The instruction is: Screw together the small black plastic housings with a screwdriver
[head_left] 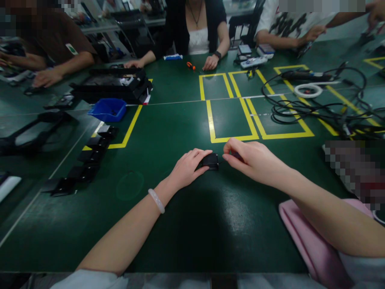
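My left hand [192,166] grips a small black box-shaped part [210,161] between thumb and fingers, on the green table. Just to its right is my right hand [245,158], with its fingers curled and thumb bent in towards them. Something dark shows inside that hand, too hidden to name. A thin dark tip shows in the gap between the black part and my right fingertips. To the left, a slanting row of several similar black parts [90,156] lies on the table. Behind that row sits a blue scoop-shaped bin [108,109] with small dark items inside.
Stacked black trays [114,84] stand at the back left. Yellow tape outlines [234,139] mark the green table [174,224]. Black cables [300,114] and a white coil [308,90] lie at right, a pink cloth [303,228] under my right forearm. Several people sit opposite, near orange-handled cutters [190,65].
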A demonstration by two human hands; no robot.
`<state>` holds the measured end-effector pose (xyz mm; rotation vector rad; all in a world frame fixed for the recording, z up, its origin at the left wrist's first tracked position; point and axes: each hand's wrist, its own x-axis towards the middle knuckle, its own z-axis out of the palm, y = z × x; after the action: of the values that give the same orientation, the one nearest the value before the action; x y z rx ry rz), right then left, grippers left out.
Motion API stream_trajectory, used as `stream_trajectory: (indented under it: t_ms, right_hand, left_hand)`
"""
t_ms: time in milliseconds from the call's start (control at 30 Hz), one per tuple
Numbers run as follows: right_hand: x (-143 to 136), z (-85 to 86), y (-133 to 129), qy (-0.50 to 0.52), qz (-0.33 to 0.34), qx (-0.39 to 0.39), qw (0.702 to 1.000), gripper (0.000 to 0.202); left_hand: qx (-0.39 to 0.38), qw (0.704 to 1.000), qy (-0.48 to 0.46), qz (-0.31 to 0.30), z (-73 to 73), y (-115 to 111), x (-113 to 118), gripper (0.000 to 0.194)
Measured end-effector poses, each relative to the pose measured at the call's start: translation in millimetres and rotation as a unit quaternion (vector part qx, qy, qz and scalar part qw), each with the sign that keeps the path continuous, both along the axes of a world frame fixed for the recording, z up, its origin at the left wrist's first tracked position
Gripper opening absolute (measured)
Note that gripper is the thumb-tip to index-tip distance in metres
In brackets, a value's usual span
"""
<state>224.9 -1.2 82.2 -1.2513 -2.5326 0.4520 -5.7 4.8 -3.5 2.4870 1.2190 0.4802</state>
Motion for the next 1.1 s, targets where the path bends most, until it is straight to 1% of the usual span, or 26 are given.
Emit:
stream_trajectory:
  t_ms: [367,633,1100]
  right_hand:
    - [-0.7,1.6,-0.5,0.002,0.001,-0.005,1.000,0.012]
    - [-0.7,0.1,0.0,0.002,0.004,-0.012,1.000,0.012]
    - [-0.6,1.3,-0.7,0.003,0.005,-0.009,1.000,0.012]
  left_hand:
    - [-0.001,1.000,0.006,-0.001,2.4,-0.5,0.3,0.047]
    - [0.003,1.000,0.012,0.000,0.1,0.2,-0.2,0.048]
    - [0.003,1.000,0.011,-0.003,1.2,0.2,0.1,0.047]
